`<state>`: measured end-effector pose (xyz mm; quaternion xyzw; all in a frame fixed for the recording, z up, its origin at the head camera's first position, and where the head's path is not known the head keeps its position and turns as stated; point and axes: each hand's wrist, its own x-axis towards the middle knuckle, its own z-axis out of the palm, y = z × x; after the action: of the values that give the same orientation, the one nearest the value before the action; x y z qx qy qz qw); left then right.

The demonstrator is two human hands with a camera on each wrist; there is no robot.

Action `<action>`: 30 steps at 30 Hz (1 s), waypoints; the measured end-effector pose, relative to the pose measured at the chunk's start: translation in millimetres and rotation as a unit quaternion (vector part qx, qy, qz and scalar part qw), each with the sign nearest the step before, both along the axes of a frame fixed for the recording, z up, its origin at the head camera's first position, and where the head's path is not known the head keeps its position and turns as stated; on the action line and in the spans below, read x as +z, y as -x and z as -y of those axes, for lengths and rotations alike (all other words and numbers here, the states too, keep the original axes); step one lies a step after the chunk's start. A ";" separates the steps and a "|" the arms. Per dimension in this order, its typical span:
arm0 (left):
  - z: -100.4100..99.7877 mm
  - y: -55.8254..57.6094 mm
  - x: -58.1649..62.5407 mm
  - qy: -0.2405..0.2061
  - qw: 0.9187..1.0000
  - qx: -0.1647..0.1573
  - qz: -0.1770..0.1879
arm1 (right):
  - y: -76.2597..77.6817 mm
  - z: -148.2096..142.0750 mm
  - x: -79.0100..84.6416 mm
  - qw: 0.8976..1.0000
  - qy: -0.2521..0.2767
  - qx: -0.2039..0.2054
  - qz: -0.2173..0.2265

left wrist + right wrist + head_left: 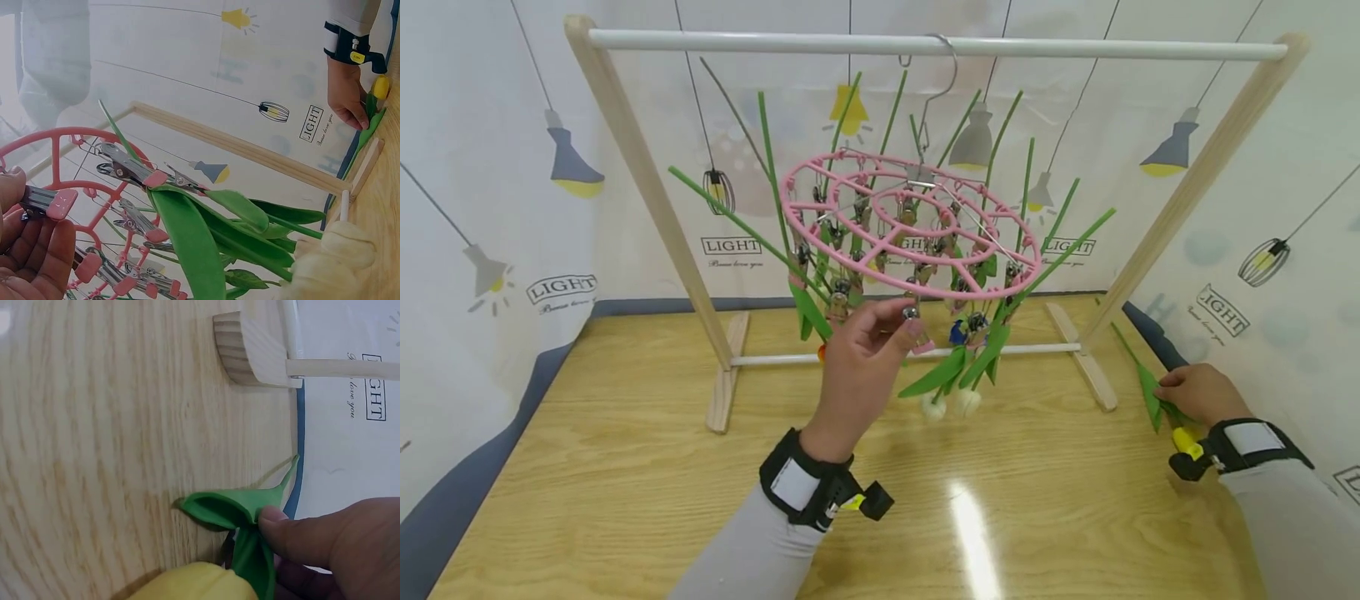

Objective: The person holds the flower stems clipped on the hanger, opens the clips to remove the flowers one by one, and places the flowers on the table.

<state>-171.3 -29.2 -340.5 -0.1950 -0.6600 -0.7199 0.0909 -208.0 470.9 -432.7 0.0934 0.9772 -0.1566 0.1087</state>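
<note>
My left hand (859,367) pinches a metal clip with pink tips (52,202) between thumb and fingers, below the front rim of a pink round hanger (880,277). Nothing shows between this clip's tips. At the far right of the table, my right hand (1206,393) grips a yellow tulip (194,584) by its green leaves and stem. The tulip lies low along the table's edge, its bloom toward me. White tulips (969,402) hang bloom-down from the hanger's right front, their green leaves (187,240) close to my left hand.
A wooden rack with a white top bar (775,42) bears the hanger by its metal hook (953,67). Several other stems stick up around the ring. A blue bloom (958,332) hangs behind the white ones. The rack's right foot (1082,358) stands near the right hand.
</note>
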 end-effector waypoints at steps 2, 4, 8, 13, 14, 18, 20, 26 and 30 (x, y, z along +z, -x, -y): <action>0.7 -0.2 0.5 0.002 1.000 0.000 -0.003 | 0.0 2.5 1.1 1.000 -0.009 0.005 -0.003; 1.2 -0.3 0.6 0.003 1.000 0.000 -0.006 | 0.5 4.0 1.5 1.000 -0.014 0.008 -0.004; 2.0 -0.3 0.9 0.004 1.000 0.002 -0.008 | 1.7 5.0 0.5 1.000 -0.017 0.010 0.000; 2.5 0.5 0.9 0.008 1.000 0.000 -0.005 | 1.9 4.2 -0.3 1.000 -0.019 0.014 0.007; 2.5 0.6 1.1 0.010 1.000 0.001 -0.006 | 1.9 4.2 0.4 1.000 -0.020 0.016 0.009; 1.9 1.8 1.3 0.008 1.000 0.004 -0.009 | 1.3 6.2 8.4 0.999 -0.025 0.031 0.018; 1.5 2.8 1.0 0.007 1.000 0.004 -0.009 | 0.6 10.0 14.0 0.999 -0.028 0.040 0.017; 1.3 2.0 0.9 -0.001 1.000 -0.004 -0.008 | -2.7 33.9 31.8 0.997 -0.017 0.071 -0.006; 1.4 1.0 0.6 -0.008 1.000 -0.008 -0.008 | -7.9 61.3 45.9 0.995 0.015 0.093 -0.039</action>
<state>-172.2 -30.6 -339.9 -0.2053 -0.6515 -0.7246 0.0915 -200.1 409.5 -386.8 -0.0059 0.9826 -0.1643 0.0861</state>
